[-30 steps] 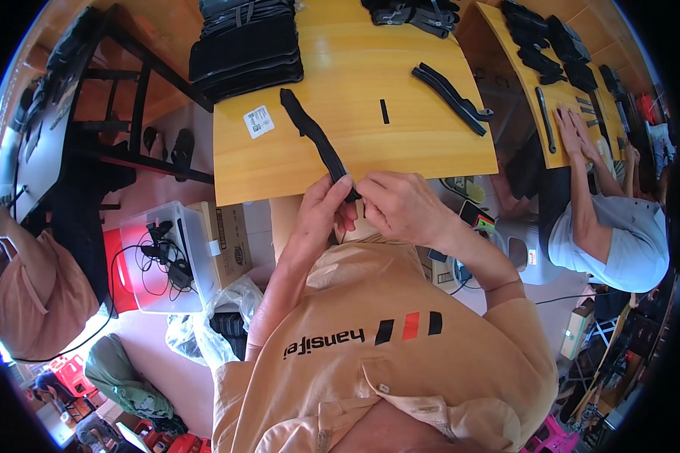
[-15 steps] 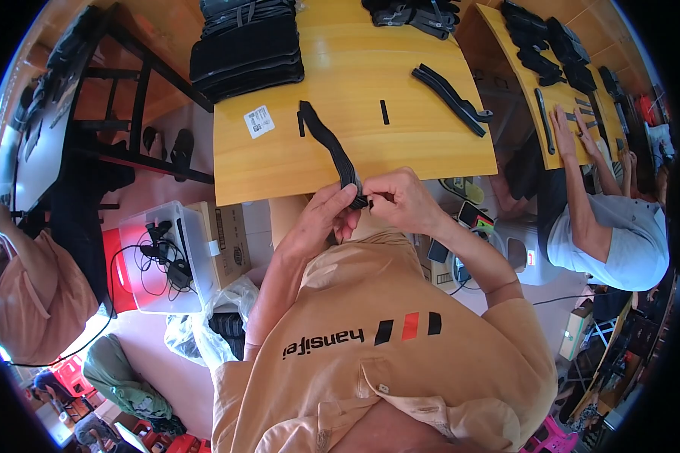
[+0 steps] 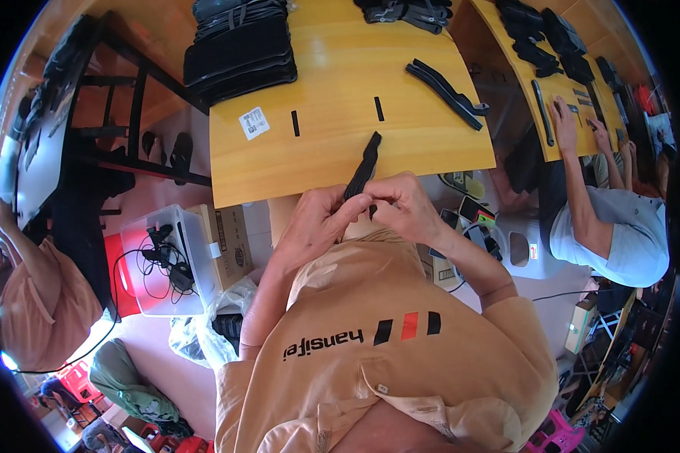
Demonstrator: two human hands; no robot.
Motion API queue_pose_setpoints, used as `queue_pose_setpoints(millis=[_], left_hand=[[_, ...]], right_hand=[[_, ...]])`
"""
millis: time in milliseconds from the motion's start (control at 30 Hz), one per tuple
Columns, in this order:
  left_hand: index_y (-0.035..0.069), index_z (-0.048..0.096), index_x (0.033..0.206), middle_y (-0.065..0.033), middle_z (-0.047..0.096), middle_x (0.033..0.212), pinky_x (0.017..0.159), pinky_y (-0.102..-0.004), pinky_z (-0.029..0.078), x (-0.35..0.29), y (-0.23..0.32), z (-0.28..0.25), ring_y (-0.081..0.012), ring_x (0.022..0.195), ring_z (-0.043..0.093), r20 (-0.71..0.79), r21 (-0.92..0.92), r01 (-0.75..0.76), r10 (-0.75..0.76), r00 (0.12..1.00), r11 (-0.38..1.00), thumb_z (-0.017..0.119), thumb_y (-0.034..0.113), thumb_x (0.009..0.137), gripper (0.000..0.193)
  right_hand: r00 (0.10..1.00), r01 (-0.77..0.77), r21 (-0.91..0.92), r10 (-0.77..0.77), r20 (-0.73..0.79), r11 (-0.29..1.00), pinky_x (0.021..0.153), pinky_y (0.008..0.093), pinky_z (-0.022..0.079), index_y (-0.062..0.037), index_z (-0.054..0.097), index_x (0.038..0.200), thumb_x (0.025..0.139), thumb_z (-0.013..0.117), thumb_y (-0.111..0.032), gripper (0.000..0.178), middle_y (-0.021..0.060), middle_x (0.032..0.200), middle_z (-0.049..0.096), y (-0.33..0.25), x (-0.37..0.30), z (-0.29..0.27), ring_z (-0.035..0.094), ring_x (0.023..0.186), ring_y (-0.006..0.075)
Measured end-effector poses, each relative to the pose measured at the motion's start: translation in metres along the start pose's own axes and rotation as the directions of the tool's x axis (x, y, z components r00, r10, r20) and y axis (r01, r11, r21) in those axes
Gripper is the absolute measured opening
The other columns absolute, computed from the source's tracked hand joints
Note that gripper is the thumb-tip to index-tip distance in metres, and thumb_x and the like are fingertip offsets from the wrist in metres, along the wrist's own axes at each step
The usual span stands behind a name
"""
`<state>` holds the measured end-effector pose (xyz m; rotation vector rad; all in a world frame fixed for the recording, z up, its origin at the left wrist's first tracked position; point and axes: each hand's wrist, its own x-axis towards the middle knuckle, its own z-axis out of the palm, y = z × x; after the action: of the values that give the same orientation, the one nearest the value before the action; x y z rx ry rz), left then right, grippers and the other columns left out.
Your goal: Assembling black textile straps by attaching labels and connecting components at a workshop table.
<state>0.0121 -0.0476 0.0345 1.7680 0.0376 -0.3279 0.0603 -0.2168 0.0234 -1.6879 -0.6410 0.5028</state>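
Note:
A long black padded strip, strap-like, (image 3: 363, 172) is held over the table's near edge, its free end pointing away and slightly right. My left hand (image 3: 330, 214) pinches its near end between thumb and fingers. Close against it, my right hand (image 3: 402, 204) is closed on the same end, fingertips partly hidden. Two short black strips lie apart on the yellow table (image 3: 325, 143): one on the left (image 3: 295, 123), the other on the right (image 3: 379, 109). At the table's right lie black curved strips (image 3: 446, 94).
A black stack of flat pieces (image 3: 239, 64) stands at the far left, beside a white label sheet (image 3: 254, 123). More black straps (image 3: 408, 12) lie at the far edge. Below left is a clear bin (image 3: 162, 260) with cables. A co-worker (image 3: 604, 234) sits at the right-hand table.
The strip's free end has swung right and nearer to me, so less of it reaches over the table. My left hand has turned over more around the near end.

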Motion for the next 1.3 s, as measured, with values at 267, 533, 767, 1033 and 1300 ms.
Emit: queue_pose_setpoints(millis=[267,533,767,1033,1300], left_hand=[[0.001,0.052,0.07,0.0017,0.041,0.049,0.04,-0.0222,0.029,-0.014,0.004,-0.007,-0.0047,0.043,0.037,0.102,-0.253,-0.002,0.029,0.994,0.968,0.047,0.026,0.092,0.034],[0.004,0.049,0.068,0.0017,0.042,0.049,0.035,-0.0194,0.027,-0.012,0.001,0.006,-0.0039,0.038,0.035,0.003,-0.468,0.033,-0.035,0.999,0.883,0.043,0.023,0.094,0.032],[0.003,0.052,0.071,0.0025,0.042,0.048,0.036,-0.0192,0.029,-0.007,-0.001,0.01,-0.0034,0.038,0.036,-0.144,-0.389,-0.035,-0.023,0.989,0.921,0.043,0.023,0.094,0.031],[0.005,0.051,0.069,0.0022,0.042,0.047,0.036,-0.0194,0.028,-0.013,0.003,0.01,-0.004,0.038,0.036,-0.077,-0.415,-0.037,0.006,0.997,0.909,0.044,0.023,0.092,0.03],[0.008,0.044,0.061,0.0027,0.037,0.045,0.033,-0.0194,0.02,-0.032,-0.007,-0.025,-0.0051,0.035,0.03,-0.066,-0.581,0.035,-0.089,0.994,0.813,0.046,0.027,0.089,0.034]], right_hand=[[0.987,-0.134,0.383,0.091,0.129,0.914,0.043,0.0196,0.029,0.0012,0.052,0.063,0.072,0.048,-0.002,0.011,-0.0018,0.051,0.042,-0.018,0.006,-0.003,0.036,0.047,0.0021],[0.995,0.058,0.345,-0.083,0.06,0.937,0.041,0.0229,0.031,-0.0005,0.047,0.063,0.079,0.052,-0.005,0.018,0.0006,0.052,0.045,-0.011,0.006,-0.004,0.041,0.044,0.0067],[0.972,0.214,-0.332,-0.234,-0.022,0.919,0.044,0.0244,0.033,0.0007,0.047,0.069,0.077,0.057,-0.002,0.014,0.0059,0.057,0.042,-0.021,0.01,0.0,0.042,0.049,0.007],[0.984,-0.177,0.53,0.163,0.075,0.829,0.039,0.0254,0.032,-0.0019,0.05,0.071,0.08,0.046,-0.007,0.011,0.0019,0.053,0.042,-0.015,0.006,-0.004,0.038,0.042,0.0087],[0.934,-0.197,0.634,0.34,-0.11,0.748,0.034,0.0222,0.024,-0.012,0.04,0.059,0.083,0.048,-0.019,0.026,-0.0057,0.044,0.03,-0.004,0.034,-0.045,0.027,0.033,0.0053]])
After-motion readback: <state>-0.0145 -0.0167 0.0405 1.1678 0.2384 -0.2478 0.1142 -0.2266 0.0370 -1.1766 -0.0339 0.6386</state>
